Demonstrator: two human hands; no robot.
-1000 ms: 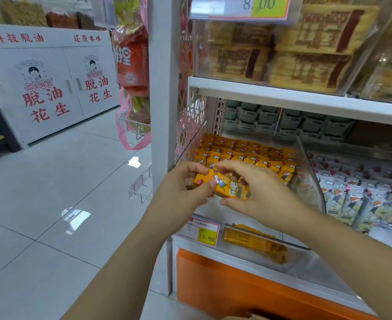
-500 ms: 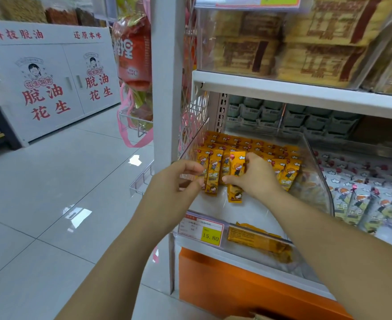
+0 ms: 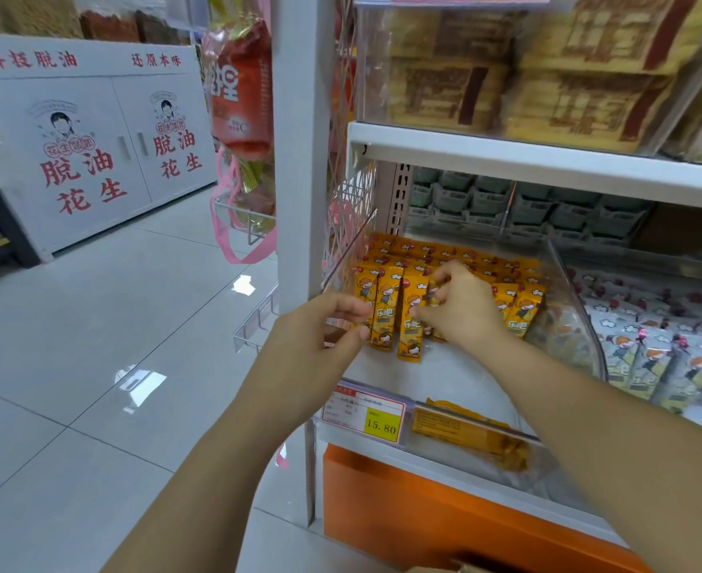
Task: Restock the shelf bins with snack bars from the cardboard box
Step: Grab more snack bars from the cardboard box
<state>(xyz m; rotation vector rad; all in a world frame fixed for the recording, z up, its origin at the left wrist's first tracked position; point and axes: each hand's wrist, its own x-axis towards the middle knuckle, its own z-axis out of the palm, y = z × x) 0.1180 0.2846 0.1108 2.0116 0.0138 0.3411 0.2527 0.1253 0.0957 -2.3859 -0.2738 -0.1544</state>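
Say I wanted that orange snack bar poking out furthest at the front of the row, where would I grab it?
Likely by its near end, reaching over the bin's front: the orange snack bar juts past its neighbours, which crowd its long sides.

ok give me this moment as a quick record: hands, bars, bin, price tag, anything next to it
right hand: inside the bin, fingers curled on orange snack bars
left hand: at the clear divider on the bin's left side, fingertips by the leftmost bar; grip unclear
bin: bars stand in rows towards the back
price tag: 15.80, on the bin's front
pale bars: next compartment to the right
cardboard box: only an edge shows, bottom of view
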